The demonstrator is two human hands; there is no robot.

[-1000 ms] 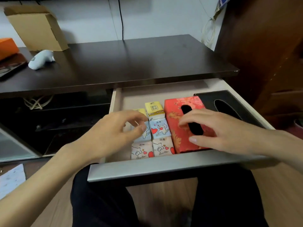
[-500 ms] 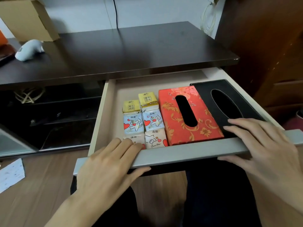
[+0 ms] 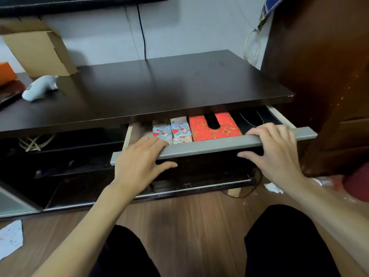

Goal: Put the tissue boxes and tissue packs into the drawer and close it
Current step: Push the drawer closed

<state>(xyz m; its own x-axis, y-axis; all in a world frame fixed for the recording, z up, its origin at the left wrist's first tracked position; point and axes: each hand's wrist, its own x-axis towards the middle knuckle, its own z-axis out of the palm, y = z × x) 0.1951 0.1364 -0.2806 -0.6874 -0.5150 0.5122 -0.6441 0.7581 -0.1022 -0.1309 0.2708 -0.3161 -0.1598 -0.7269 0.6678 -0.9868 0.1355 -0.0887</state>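
Observation:
The drawer [image 3: 209, 145] with a grey front rail stands partly open under the dark desktop [image 3: 151, 90]. Inside I see small tissue packs [image 3: 173, 130] printed with hearts at the left, a red patterned tissue box [image 3: 215, 127] in the middle and a black tissue box [image 3: 251, 118] at the right; their far ends are hidden under the desktop. My left hand [image 3: 137, 162] grips the rail's left part, fingers over the top and thumb below. My right hand [image 3: 275, 150] holds the rail's right part the same way.
On the desktop lie a white handheld device [image 3: 40, 87], a cardboard box [image 3: 42, 50] and an orange thing [image 3: 6, 73] at the far left. A brown wooden cabinet [image 3: 323, 76] stands right of the drawer. Dark shelves with cables sit below, paper scraps on the wooden floor.
Both hands left the contents and took the front rail. The drawer has slid inward since, so much less of the boxes and packs shows.

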